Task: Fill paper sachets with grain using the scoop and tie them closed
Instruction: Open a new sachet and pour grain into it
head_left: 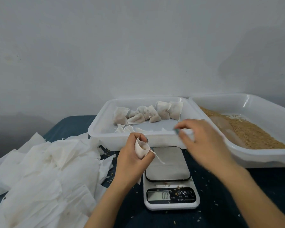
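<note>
My left hand [132,160] grips an open paper sachet [141,148] upright above the left edge of the scale. Grain shows inside its mouth, and its drawstring [158,158] hangs to the right. My right hand [202,139] is motion-blurred over the gap between the two trays. Its fingers curl round a small pale object [187,131], apparently the scoop. Loose grain [252,132] lies in the right white tray [260,157]. Several filled, tied sachets [146,114] sit at the back of the middle white tray [102,137].
A heap of empty paper sachets [44,170] covers the table's left side. A digital scale [169,178] reading 0.0 stands below my hands on the dark cloth [220,203], which has stray grains scattered on it. A plain wall rises behind the trays.
</note>
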